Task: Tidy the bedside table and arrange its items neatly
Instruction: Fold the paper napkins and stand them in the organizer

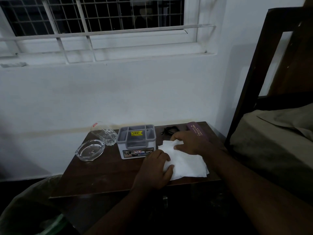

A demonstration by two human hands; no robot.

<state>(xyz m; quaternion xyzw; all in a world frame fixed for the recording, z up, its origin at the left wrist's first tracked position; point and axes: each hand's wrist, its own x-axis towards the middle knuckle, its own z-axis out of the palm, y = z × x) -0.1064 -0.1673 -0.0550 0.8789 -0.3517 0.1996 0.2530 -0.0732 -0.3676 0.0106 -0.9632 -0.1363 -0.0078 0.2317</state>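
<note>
A stack of white tissue sheets (187, 164) lies on the right part of the dark wooden bedside table (105, 173). My left hand (155, 168) pinches the sheets' left edge between thumb and fingers. My right hand (191, 141) holds the far edge, thumb on top. Left of the sheets stands a grey and white plastic organiser box (136, 141). A clear drinking glass (105, 134) and a glass ashtray (89, 150) sit at the table's left end. Behind my right hand lie a maroon spectacle case (197, 130) and a black cable (170, 130).
A white wall and a barred window (94, 17) rise behind the table. A dark wooden bed frame (254, 73) with a mattress (274, 136) stands close on the right. A bin lined with a plastic bag (33, 209) sits on the floor at the lower left.
</note>
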